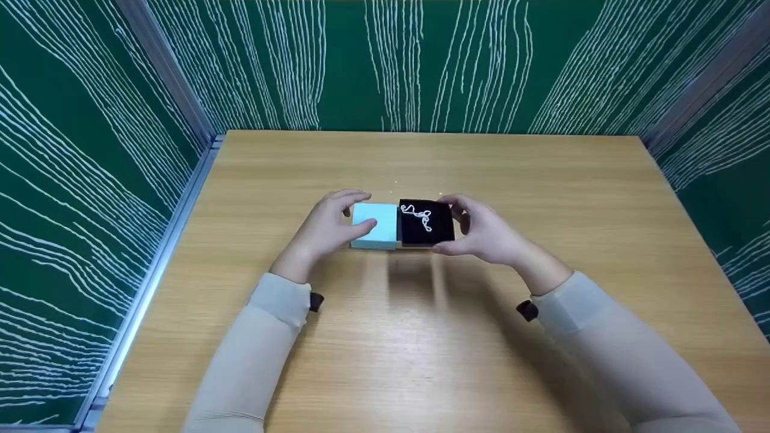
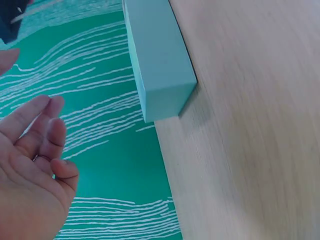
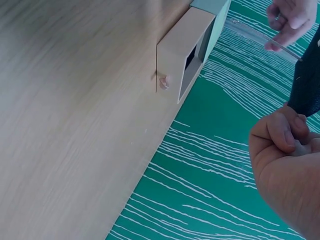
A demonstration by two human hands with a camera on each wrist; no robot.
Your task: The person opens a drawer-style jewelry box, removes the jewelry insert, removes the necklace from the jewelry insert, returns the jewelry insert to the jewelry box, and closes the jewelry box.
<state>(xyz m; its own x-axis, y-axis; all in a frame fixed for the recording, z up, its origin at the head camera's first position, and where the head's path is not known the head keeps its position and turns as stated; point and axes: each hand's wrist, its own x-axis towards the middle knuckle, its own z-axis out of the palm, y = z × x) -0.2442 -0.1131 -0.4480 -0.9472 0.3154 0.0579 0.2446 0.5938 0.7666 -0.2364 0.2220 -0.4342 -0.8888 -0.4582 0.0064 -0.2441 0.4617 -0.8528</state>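
Black pad (image 3: 307, 82) is apart from the box (image 3: 176, 47), right-wrist view reveals

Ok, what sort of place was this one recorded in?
Probably a small recording booth or screened-off workstation, though the room beyond is not visible. A wood-toned table is enclosed on three visible sides by green panels with wavy white lines, with metal framing at the corners.
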